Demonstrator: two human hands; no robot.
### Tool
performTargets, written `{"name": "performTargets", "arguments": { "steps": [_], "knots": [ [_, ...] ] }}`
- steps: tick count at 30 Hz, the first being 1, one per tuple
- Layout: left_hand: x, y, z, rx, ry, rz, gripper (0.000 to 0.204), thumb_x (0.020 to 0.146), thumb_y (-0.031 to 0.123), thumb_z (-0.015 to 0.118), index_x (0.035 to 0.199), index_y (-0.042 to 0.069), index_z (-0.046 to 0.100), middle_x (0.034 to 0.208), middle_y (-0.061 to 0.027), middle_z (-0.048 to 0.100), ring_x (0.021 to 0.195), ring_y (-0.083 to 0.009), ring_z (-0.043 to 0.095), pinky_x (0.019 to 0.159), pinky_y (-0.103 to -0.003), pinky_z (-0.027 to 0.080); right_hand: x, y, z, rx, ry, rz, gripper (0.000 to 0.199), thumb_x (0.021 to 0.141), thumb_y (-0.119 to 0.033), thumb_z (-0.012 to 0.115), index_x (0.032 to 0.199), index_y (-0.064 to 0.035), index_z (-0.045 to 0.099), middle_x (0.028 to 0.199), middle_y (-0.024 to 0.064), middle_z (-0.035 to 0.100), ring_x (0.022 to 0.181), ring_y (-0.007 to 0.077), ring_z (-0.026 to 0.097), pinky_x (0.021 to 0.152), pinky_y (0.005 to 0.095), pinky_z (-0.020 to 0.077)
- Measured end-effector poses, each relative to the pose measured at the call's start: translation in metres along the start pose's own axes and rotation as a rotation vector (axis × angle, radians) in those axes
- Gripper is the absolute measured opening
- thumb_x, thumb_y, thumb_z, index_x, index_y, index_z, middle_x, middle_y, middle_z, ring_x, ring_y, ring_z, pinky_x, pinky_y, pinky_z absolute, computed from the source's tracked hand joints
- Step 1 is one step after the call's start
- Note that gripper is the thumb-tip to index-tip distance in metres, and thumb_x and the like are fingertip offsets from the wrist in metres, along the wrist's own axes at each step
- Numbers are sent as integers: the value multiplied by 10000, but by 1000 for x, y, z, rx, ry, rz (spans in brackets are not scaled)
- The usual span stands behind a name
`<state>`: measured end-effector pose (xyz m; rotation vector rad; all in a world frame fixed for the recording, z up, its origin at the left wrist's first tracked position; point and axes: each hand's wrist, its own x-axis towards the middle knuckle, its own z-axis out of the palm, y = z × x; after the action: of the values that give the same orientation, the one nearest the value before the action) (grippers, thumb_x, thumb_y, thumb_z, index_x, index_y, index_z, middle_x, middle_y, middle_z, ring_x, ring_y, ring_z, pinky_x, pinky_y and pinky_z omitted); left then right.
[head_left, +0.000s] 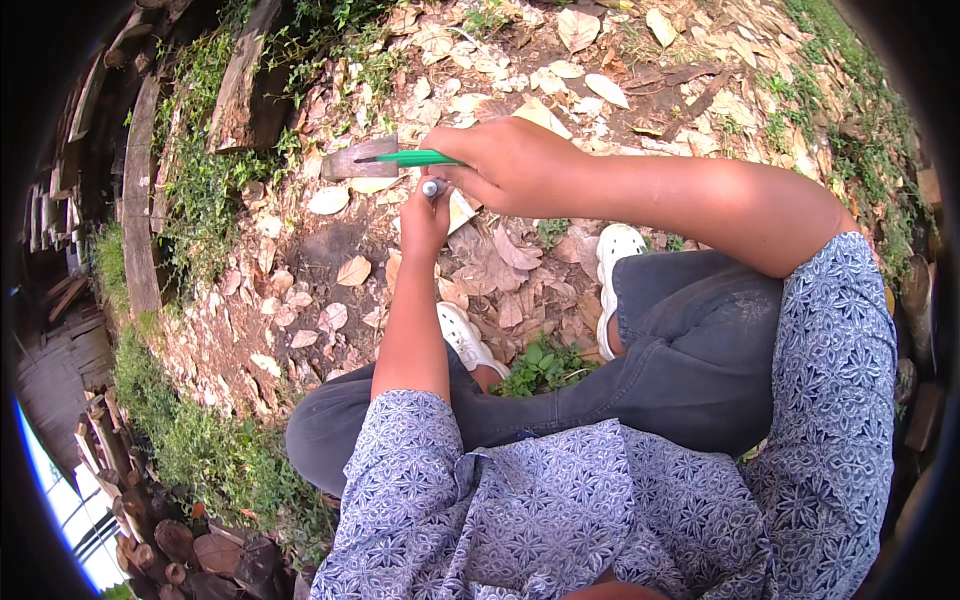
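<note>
Brown leaf-strewn ground (330,300) lies beneath right hand (505,160) gripping green pen (415,158), left hand (425,215) clenching its cap (431,187).

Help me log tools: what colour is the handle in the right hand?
Green handle, head view.

Bare reddish-brown dirt ground (330,245) fills the frame's centre, littered with dry tan fallen leaves (352,270); a weathered grey wooden plank (243,85) lies upper left, green weeds (543,365) sprouting lower centre.

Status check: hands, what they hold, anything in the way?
Right hand grips green-handled tool. Left hand clutches small capped thing. Dry leaves below, nothing blocking.
</note>
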<state>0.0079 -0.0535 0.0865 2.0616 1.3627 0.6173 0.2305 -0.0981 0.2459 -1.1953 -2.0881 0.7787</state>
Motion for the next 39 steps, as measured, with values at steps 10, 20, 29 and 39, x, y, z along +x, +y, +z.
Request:
{"name": "performTargets", "arguments": {
  "steps": [10,20,29,39],
  "knots": [
    [-12,-37,-5,60,50,-25,214,904,79,717,1100,7,672,886,-204,731,827,-354,733,739,-413,556,13,-32,3,31,55,-143,146,977,-190,582,1101,-113,578,758,157,641,749,386,662,620,525,485],
    [-9,-30,-4,77,35,65,154,939,62,653,1087,21,653,857,-183,717,828,-313,743,737,-371,559,12,-18,8,56,39,-93,188,967,-180,579,1142,-116,600,775,172,670,741,397,665,638,511,497],
    [-7,-37,-4,65,25,123,173,936,86,656,1059,-36,670,876,-215,726,824,-373,727,718,-424,555,8,-9,15,-14,-71,-32,227,971,-190,569,1179,-117,622,747,179,663,704,392,668,642,517,506],
    [-14,-33,-1,-52,24,-33,210,937,89,694,1129,9,669,895,-163,739,845,-261,734,736,-385,546,10,-7,20,117,27,-71,177,954,-203,593,1108,-120,623,832,190,678,798,388,680,687,515,516]
  ]
}}
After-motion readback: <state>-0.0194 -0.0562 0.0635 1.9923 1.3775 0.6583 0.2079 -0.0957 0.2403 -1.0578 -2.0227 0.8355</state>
